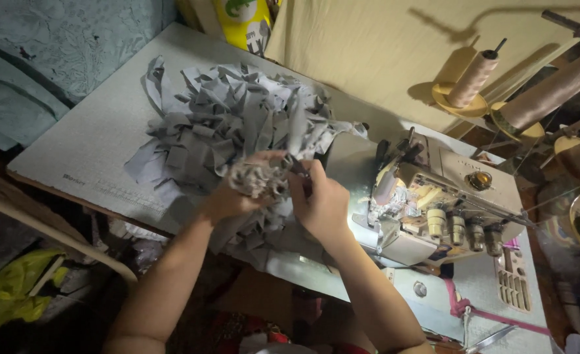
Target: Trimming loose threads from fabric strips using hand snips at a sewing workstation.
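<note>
My left hand (pixel 227 198) and my right hand (pixel 319 204) meet over the near edge of a sewing table (pixel 93 141). Together they grip a small stack of grey fabric strips (pixel 260 178), left hand under and behind it, right hand pinching its right end. A large loose heap of the same grey fabric strips (pixel 237 124) lies on the table just beyond and under my hands. A beige overlock sewing machine (pixel 434 203) stands right of my right hand, close to it but apart.
Thread cones (pixel 473 78) stand on stands at the upper right against a yellowish wall. A pink cord (pixel 473 311) and scissors (pixel 490 339) lie at the table's near right. A yellow plastic bag (pixel 11 292) sits on the floor at the left.
</note>
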